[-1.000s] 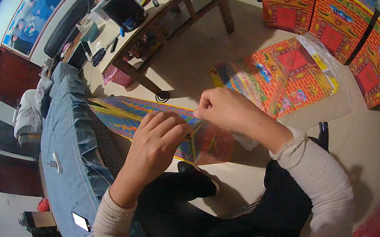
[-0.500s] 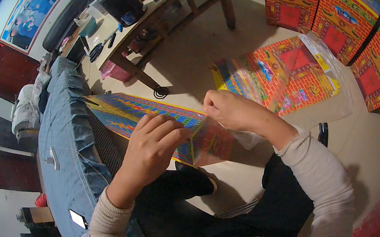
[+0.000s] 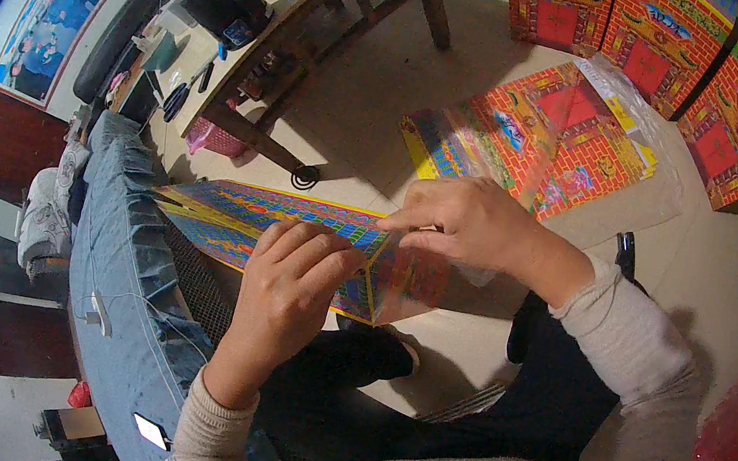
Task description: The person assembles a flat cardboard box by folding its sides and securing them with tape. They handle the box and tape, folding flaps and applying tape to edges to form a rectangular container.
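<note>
A brightly printed cardboard piece (image 3: 270, 205), folded and patterned with blue tiles and yellow edging, lies slanted over my lap. My left hand (image 3: 289, 281) has its fingers curled over the upper edge of this piece and grips it. At the corner to the right, my right hand (image 3: 468, 226) touches the same edge with index finger and thumb close together. Under the right hand a reddish, partly see-through end panel (image 3: 413, 288) hangs from the piece. The left fingertips are hidden behind the hand.
Several red brick-print boxes (image 3: 653, 49) stand at the far right. Flat printed sheets (image 3: 543, 138) in clear plastic lie on the floor before them. A wooden table (image 3: 259, 127) with clutter is at the far left. A blue-covered seat (image 3: 111, 264) runs along the left, with a phone (image 3: 151, 430).
My right hand, earlier raised in a closed fist beyond the piece, has come down to its right corner. My left hand keeps its grip. The view has shifted slightly.
</note>
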